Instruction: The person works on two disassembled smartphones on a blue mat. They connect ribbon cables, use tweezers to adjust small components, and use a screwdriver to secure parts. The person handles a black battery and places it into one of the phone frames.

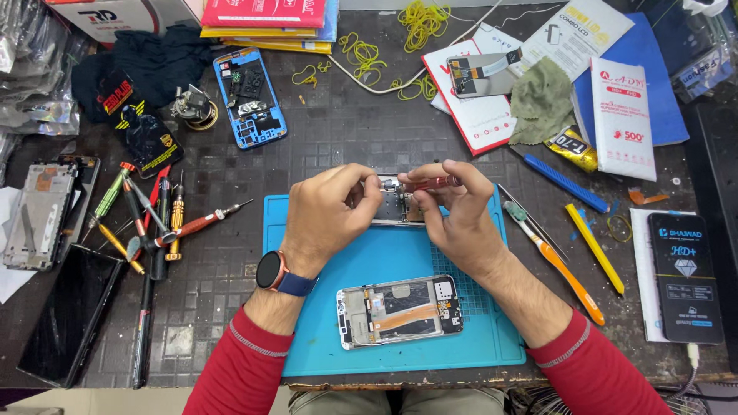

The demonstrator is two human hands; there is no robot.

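My left hand [332, 214] and my right hand [453, 211] meet over the far edge of a blue work mat [323, 338]. Between them lies an opened phone body [396, 207], mostly hidden by my fingers. My left hand grips its left end. A red-handled screwdriver [430, 183] lies across my right hand's fingers, its tip at the phone body. A second opened phone frame [400, 310], with an orange flex cable inside, rests on the mat near me, apart from both hands.
Several screwdrivers [154, 219] and a dark screen [73, 311] lie at left. A blue phone shell [250, 96] sits at the back. Right of the mat are an orange-handled brush [557, 265], a yellow stick [596, 247], a blue tool [567, 183], a glue tube [573, 147] and boxed parts [684, 277].
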